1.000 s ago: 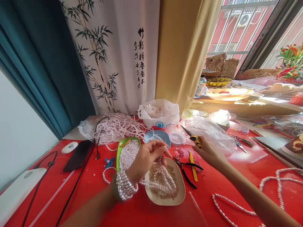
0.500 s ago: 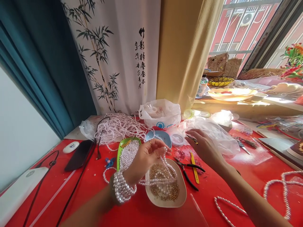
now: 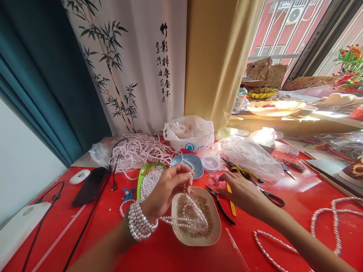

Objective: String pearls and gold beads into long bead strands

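My left hand (image 3: 166, 189) pinches a strand of white pearls (image 3: 195, 211) at its fingertips, and the strand is wound several times round that wrist (image 3: 138, 223). Its loops hang into a beige dish (image 3: 217, 230) of small gold beads. My right hand (image 3: 241, 190) hovers low over the red table, fingers apart and holding nothing. Its fingertips are just above black pliers (image 3: 224, 211) and beside yellow tweezers (image 3: 232, 206). Yellow-handled cutters (image 3: 245, 170) lie just beyond it on a clear plastic bag.
A green tray of pearls (image 3: 149, 170), a blue dish (image 3: 193, 160) and a thread spool (image 3: 210, 163) sit behind the dish. A pearl pile (image 3: 138, 149) and white bag (image 3: 190, 132) are at the back. Phone (image 3: 90, 185) and cables lie left, scissors (image 3: 272, 196) and pearl rope (image 3: 326, 223) right.
My right hand set the yellow-handled cutters down on the plastic bag, then drew back and left toward the black pliers. My left hand kept hold of the pearl strand.
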The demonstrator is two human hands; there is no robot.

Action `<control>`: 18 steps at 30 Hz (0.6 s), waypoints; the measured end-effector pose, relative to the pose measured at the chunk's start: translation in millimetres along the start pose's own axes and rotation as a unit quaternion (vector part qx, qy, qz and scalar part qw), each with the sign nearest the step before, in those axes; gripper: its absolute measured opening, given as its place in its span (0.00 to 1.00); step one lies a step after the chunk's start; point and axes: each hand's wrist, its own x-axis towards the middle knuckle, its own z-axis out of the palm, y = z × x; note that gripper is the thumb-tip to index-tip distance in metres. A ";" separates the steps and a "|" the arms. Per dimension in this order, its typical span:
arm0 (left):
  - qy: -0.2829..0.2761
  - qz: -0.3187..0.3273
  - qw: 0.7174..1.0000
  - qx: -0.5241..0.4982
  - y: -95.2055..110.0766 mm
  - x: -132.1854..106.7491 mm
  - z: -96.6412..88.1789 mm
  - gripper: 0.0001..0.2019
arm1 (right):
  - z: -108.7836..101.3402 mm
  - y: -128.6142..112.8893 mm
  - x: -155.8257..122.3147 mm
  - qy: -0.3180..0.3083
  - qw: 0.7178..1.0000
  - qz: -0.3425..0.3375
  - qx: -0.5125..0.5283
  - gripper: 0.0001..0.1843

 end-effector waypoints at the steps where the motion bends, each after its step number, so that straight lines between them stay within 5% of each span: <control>1: 0.002 -0.002 1.000 -0.001 -0.1 0.0 -0.7 0.03 | 13.1 3.4 -8.2 0.003 1.000 -0.003 -0.025 0.16; 4: 0.000 0.000 1.000 0.004 -2.0 0.8 -2.0 0.04 | 44.9 1.9 -30.6 0.031 0.994 -0.005 -0.100 0.23; 7: 0.000 -0.001 1.000 0.009 -3.7 2.1 -1.2 0.05 | 60.6 -8.3 -41.9 0.065 0.983 -0.008 -0.171 0.20; 10: 0.008 0.001 1.000 0.015 -3.7 2.6 0.4 0.06 | 66.3 -14.5 -42.5 0.095 0.972 -0.029 -0.212 0.15; 18: 0.047 0.009 0.998 0.030 -3.8 -1.3 2.7 0.06 | 59.8 -2.5 -35.6 0.099 0.977 -0.064 -0.180 0.21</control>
